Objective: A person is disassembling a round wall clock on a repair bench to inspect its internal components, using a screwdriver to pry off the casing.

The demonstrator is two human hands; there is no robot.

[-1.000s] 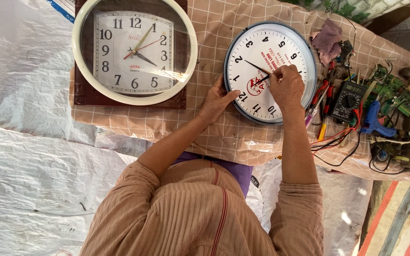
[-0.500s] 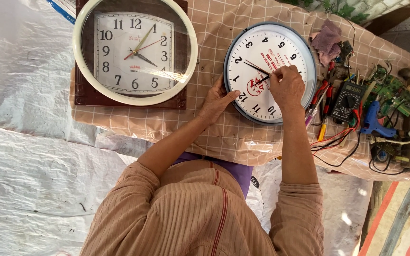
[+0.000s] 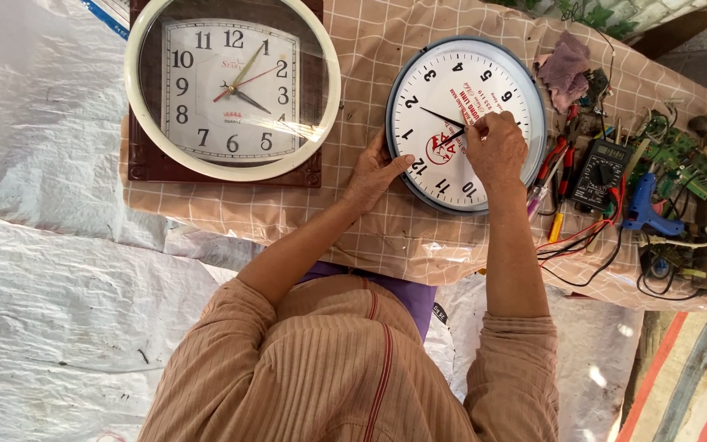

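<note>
A round wall clock point(image 3: 460, 82) with a white face and a blue-grey rim lies flat on the checked cloth, without a cover glass. My left hand point(image 3: 374, 173) grips its near-left rim, thumb on the edge of the face. My right hand point(image 3: 497, 147) rests on the face, fingers curled, with the fingertips pinched on a black clock hand point(image 3: 443, 119) close to the centre. The right palm hides the lower right part of the face.
A second clock point(image 3: 231, 88) with a cream round rim and brown base lies to the left. Right of my hand are red-handled pliers point(image 3: 551, 160), a multimeter point(image 3: 603, 172), a blue glue gun point(image 3: 644, 209), circuit boards point(image 3: 673, 147), wires and a pink rag point(image 3: 565, 69). White sheeting point(image 3: 42, 262) covers the floor.
</note>
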